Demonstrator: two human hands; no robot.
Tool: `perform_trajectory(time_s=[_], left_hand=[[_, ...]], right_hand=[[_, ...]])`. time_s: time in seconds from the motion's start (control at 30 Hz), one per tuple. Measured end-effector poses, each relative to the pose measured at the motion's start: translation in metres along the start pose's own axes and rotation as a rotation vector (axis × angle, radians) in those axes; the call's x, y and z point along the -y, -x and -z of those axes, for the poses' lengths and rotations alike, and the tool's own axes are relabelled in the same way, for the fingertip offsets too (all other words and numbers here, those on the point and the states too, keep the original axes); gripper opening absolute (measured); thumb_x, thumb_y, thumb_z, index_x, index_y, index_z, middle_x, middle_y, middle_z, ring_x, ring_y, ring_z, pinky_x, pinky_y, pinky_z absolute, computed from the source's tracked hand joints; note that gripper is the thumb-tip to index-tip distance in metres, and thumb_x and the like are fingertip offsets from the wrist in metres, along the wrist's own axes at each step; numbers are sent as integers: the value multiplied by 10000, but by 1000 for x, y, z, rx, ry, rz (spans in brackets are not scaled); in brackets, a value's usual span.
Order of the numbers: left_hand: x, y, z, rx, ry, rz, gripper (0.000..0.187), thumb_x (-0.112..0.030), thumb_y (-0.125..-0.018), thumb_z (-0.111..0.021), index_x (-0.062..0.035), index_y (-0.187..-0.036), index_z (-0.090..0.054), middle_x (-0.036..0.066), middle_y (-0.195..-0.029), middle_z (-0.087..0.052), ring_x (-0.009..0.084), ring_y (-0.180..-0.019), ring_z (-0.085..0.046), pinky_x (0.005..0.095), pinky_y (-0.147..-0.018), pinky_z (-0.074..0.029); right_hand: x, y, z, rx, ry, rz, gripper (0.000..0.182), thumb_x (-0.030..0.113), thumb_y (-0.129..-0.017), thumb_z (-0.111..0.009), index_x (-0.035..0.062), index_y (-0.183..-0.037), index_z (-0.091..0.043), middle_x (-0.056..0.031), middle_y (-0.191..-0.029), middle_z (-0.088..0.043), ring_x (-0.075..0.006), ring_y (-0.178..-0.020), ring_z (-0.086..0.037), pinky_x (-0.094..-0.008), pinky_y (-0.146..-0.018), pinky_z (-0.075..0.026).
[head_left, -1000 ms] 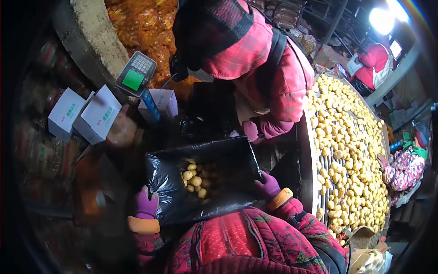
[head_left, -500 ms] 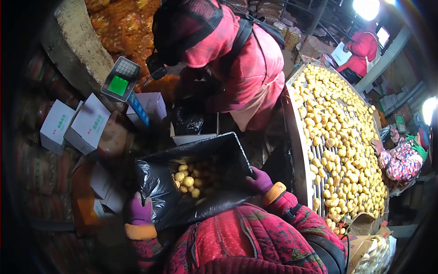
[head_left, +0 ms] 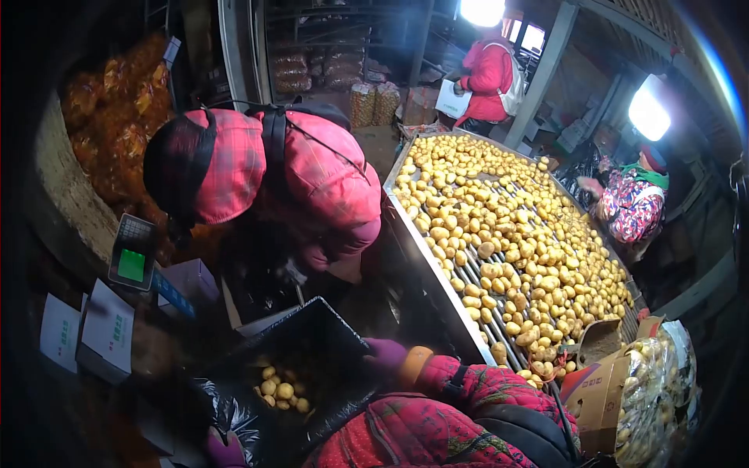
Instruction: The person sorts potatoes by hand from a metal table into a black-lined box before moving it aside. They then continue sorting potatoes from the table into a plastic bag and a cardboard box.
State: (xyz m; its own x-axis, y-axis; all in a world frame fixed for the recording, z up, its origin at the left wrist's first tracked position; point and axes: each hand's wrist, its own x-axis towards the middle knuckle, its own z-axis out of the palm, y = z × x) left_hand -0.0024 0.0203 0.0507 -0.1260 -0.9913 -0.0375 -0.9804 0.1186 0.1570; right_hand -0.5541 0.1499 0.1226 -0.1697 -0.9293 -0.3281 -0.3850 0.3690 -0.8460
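**Gloved hands steady a bag-lined box of potatoes beside a sorting line**

Head view: we look down over our own red patterned jacket at a box lined with a black plastic bag (head_left: 312, 366), held low in front of us and tilted so its open mouth faces up and away. A small heap of potatoes (head_left: 279, 388) lies in its lower corner, where the tilt would let them settle.

Our right hand (head_left: 384, 355), in a purple glove with an orange cuff, is closed over the box's right edge, gripping box and liner together; that hold seems to keep the plastic from slipping inward. Our left hand (head_left: 225, 450) shows only as a sliver of purple glove at the bottom edge of the picture, touching the bag's lower left part. We cannot tell whether it is clasped or spread.

Just beyond the box, a co-worker in a pink plaid jacket (head_left: 312, 183) bends forward over the dark space there. To the left stand a weighing scale with a green display (head_left: 131, 253) and white cartons (head_left: 109, 331).

To the right, a long roller counter (head_left: 437, 269) carries a dense spread of loose potatoes (head_left: 507, 234). Two more people stand at its far side and far end. At lower right, a cardboard box (head_left: 601, 394) sits next to a netted sack of potatoes (head_left: 651, 390).
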Motion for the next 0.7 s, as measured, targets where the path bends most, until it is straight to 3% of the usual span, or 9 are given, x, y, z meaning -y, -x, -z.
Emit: perform_trajectory(time_s=[0.1,0.17,0.2,0.27,0.3,0.4,0.47,0.53,0.7], left_hand=[[-48,21,25,-178,-4,25,563,-335,-791,-666,9,-1221,-548,245,-1032,-620,405,-952,-601,464,-818,-479],[-113,30,100,77,40,224,595,-373,-821,-647,-20,-1281,-511,273,-1134,-575,429,-1037,-566,490,-888,-468],[-96,31,83,-15,85,124,580,-359,-811,-653,-13,-1258,-521,275,-1136,-578,428,-1043,-566,492,-884,-469],[-117,28,106,110,152,207,583,-346,-802,-655,-4,-1254,-519,275,-1131,-582,433,-1046,-565,492,-894,-466],[-111,30,97,63,146,198,585,-340,-798,-656,2,-1253,-519,275,-1132,-583,435,-1048,-564,491,-906,-463],[-107,28,84,18,172,230,616,-350,-779,-661,20,-1252,-519,273,-1145,-580,431,-1063,-559,482,-944,-451],[-105,26,80,39,148,228,649,-369,-767,-662,27,-1261,-517,273,-1170,-569,420,-1091,-549,473,-966,-438],[-102,25,75,23,199,247,668,-378,-762,-661,26,-1273,-512,273,-1191,-559,412,-1112,-539,470,-982,-423],[-85,25,49,-108,211,185,594,-399,-772,-666,-9,-1202,-541,254,-1151,-569,409,-1075,-547,468,-924,-443]], right_hand=[[-19,-7,-8,4,-71,21,481,200,-838,-645,156,-1306,-540,-126,-1092,-677,-282,-998,-648,-385,-880,-486],[-11,0,-4,28,-122,61,468,205,-850,-637,148,-1305,-544,-107,-1112,-676,-238,-1010,-646,-368,-900,-479],[-8,0,-2,46,-142,111,465,205,-853,-634,141,-1304,-545,-105,-1118,-674,-230,-1016,-644,-362,-907,-476],[9,5,3,53,-170,53,458,227,-853,-630,125,-1293,-555,-106,-1116,-675,-216,-1025,-641,-352,-917,-474],[1,2,-2,-27,-95,127,448,186,-851,-627,128,-1290,-560,-94,-1024,-687,-183,-857,-667,-342,-797,-531],[-1,1,0,4,-37,99,466,222,-860,-621,150,-1312,-537,-95,-967,-695,-197,-762,-680,-343,-723,-545],[-4,-3,-1,-22,102,106,497,259,-851,-638,152,-1323,-526,-121,-1050,-685,-247,-924,-676,-375,-843,-512],[-5,-2,0,16,45,30,505,272,-849,-647,153,-1325,-526,-126,-1103,-673,-267,-1026,-647,-385,-911,-477],[-33,-16,-7,-16,95,44,505,309,-836,-647,159,-1306,-536,-148,-1082,-674,-309,-1002,-652,-393,-885,-495]])
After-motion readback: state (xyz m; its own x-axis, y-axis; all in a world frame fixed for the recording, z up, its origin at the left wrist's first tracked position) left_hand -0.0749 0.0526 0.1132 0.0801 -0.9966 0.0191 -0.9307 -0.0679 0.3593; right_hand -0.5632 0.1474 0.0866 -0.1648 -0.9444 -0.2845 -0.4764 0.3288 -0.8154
